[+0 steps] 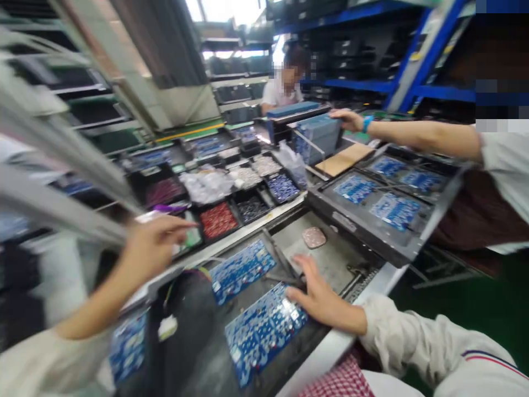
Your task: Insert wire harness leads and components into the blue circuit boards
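My left hand hovers over the near edge of the parts bins, left of a bin of red components. Its index finger stretches out, the others are loosely bent, and I make out nothing held. My right hand, thumb and fingers spread, rests on the dark frame of a tray. Its thumb lies at the corner of a blue circuit board fitted with many small components. Behind that lies a second blue board. A white connector on thin wires sits on the tray's left part.
Bins of blue components, black parts and clear plastic bags line the bench. A pinkish pad lies in the tray. At right, a co-worker's hand touches a grey-blue box behind another board tray.
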`<state>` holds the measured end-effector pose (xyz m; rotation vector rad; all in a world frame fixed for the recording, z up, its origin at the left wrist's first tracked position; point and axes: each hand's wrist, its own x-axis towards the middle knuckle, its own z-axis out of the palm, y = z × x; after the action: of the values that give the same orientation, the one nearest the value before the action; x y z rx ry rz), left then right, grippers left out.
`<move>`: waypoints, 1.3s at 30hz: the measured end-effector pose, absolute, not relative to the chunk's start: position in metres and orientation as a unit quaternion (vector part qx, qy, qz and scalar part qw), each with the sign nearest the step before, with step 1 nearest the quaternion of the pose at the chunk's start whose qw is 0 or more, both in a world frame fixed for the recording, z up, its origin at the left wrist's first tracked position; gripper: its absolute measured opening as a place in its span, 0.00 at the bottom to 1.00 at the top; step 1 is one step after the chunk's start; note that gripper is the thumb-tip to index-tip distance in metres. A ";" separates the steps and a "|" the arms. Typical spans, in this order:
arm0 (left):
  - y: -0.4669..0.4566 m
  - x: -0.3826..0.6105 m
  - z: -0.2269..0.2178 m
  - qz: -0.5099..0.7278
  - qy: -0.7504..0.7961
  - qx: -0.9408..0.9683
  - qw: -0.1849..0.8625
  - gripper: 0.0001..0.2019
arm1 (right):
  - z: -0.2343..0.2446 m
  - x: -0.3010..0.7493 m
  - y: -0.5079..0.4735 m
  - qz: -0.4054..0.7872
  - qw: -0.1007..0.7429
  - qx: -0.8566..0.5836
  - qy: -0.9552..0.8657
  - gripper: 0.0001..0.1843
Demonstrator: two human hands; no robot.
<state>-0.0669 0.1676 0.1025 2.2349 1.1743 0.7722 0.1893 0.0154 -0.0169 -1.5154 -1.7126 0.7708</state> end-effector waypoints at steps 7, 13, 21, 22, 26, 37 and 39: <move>0.102 -0.064 0.022 0.263 0.492 0.802 0.212 0.05 | 0.021 0.124 0.100 0.325 0.209 -0.411 -0.825 0.10; 0.104 -0.080 0.019 0.205 0.453 0.868 0.012 0.11 | 0.008 0.102 0.128 0.380 0.164 -0.388 -0.824 0.12; 0.125 -0.064 -0.011 0.210 0.619 0.737 0.173 0.09 | -0.026 0.093 0.162 0.300 0.208 -0.446 -0.817 0.06; 0.127 -0.062 -0.013 0.210 0.628 0.728 0.175 0.09 | -0.029 0.092 0.163 0.305 0.214 -0.454 -0.809 0.06; 0.130 -0.059 -0.017 0.220 0.638 0.716 0.179 0.10 | -0.038 0.093 0.162 0.316 0.234 -0.463 -0.794 0.04; 0.129 -0.058 -0.018 0.229 0.645 0.708 0.172 0.10 | -0.039 0.095 0.159 0.301 0.251 -0.462 -0.795 0.04; 0.128 -0.058 -0.017 0.229 0.645 0.708 0.172 0.10 | -0.038 0.095 0.159 0.301 0.253 -0.463 -0.795 0.04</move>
<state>-0.0579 0.1285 -0.0174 2.0103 1.8300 0.6493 0.0954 0.1589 -0.0377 -1.2578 -2.1602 0.8182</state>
